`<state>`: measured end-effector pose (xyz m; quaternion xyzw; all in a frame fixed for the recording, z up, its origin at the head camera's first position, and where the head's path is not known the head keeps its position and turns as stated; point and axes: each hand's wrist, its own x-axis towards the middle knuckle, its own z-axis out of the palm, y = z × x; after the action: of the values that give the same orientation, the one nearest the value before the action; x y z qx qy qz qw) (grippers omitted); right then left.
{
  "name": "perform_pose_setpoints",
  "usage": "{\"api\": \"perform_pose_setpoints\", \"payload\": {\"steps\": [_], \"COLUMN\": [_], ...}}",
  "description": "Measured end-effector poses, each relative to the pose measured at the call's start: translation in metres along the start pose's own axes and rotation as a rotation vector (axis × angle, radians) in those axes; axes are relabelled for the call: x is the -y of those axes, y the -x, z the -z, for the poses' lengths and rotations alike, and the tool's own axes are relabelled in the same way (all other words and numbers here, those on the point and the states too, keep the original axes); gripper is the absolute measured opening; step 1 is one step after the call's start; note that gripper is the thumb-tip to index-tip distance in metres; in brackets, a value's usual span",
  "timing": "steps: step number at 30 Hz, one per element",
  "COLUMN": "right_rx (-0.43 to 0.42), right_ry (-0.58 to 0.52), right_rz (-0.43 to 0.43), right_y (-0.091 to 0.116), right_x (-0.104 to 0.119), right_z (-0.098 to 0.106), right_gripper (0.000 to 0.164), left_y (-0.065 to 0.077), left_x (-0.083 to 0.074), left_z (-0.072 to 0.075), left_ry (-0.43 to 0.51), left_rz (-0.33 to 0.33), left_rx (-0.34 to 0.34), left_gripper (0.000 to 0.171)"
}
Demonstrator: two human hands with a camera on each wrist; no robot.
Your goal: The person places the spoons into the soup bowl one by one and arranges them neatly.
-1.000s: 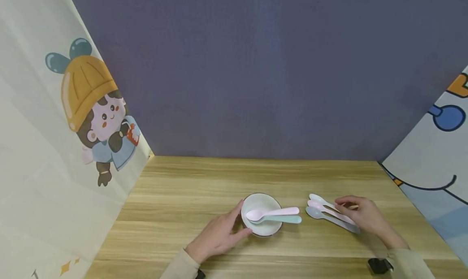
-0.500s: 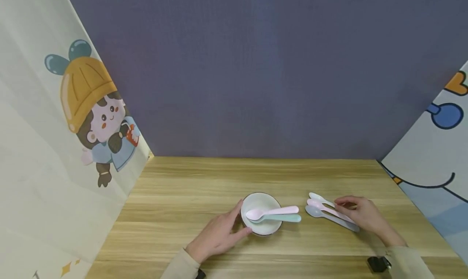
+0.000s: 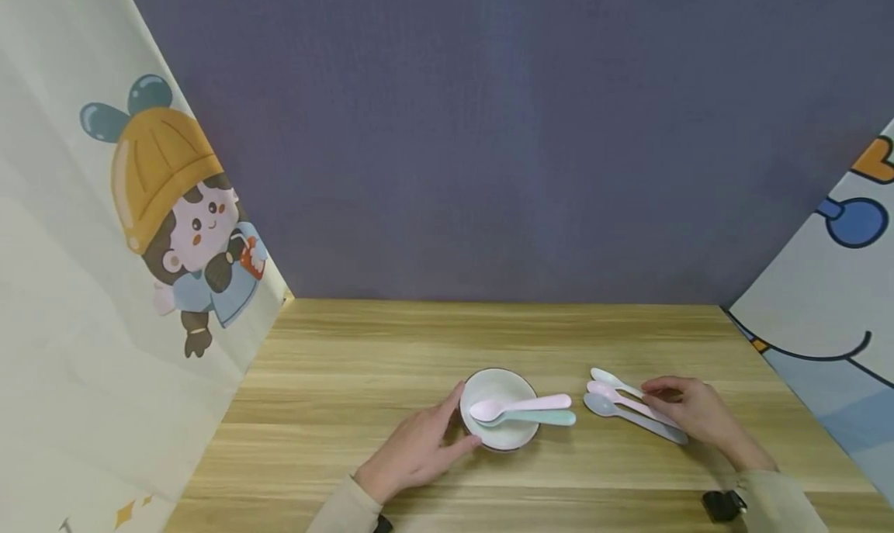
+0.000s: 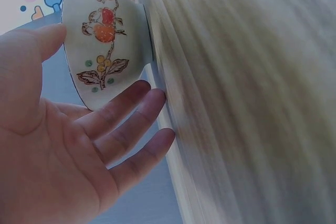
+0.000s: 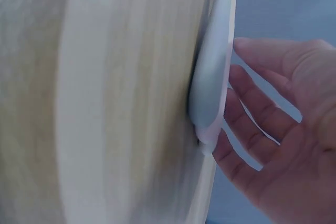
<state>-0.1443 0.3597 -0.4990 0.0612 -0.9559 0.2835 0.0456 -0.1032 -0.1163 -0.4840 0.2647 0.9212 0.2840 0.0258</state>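
Note:
A white bowl with a dark rim [image 3: 497,384] stands on the table, its outside painted with fruit and leaves. Across it lie a pink spoon [image 3: 548,403] and a mint green spoon [image 3: 555,418], handles pointing right. My left hand [image 3: 417,449] touches the bowl's left side with thumb and forefinger, the other fingers spread beside it. To the right lie a white spoon [image 3: 606,377], a second pink spoon [image 3: 602,391] and a grey spoon [image 3: 604,406], side by side. My right hand [image 3: 691,413] rests at their handles, fingers loosely bent, fingertips partly hidden behind spoons in the right wrist view.
The wood-grain table [image 3: 391,339] ends at a dark blue-grey back panel [image 3: 489,168]. Pale side panels with cartoon prints stand left [image 3: 70,285] and right [image 3: 803,292]. A black wrist strap [image 3: 722,506] shows on the right arm.

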Motion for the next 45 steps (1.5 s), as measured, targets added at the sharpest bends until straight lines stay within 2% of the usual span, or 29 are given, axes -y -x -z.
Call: {"api": "perform_pose_setpoints", "payload": {"steps": [5,21,32,45], "right_rx": [0.034,0.077,0.079,0.064], "right_ry": [0.028,0.082,0.079,0.08], "right_rz": [-0.03,-0.045,-0.025,-0.011], "right_y": [-0.0013,-0.0079,-0.0071,-0.009], "right_x": [-0.0024,-0.0059,-0.0043,-0.0053], "right_z": [-0.0013,-0.0001,0.0012,0.0007], "right_gripper": [0.019,0.025,0.026,0.022], "left_y": [0.0006,0.0,-0.0011,-0.0005], "left_x": [-0.0006,0.0015,0.0029,0.003], "left_z": [0.0003,-0.0008,-0.0025,-0.0004], "left_ry": [-0.003,0.011,0.007,0.016], "left_rz": [0.007,0.016,-0.015,-0.005], "left_rx": [0.007,0.02,0.006,0.013], "left_gripper": [0.09,0.092,0.091,0.09]}}
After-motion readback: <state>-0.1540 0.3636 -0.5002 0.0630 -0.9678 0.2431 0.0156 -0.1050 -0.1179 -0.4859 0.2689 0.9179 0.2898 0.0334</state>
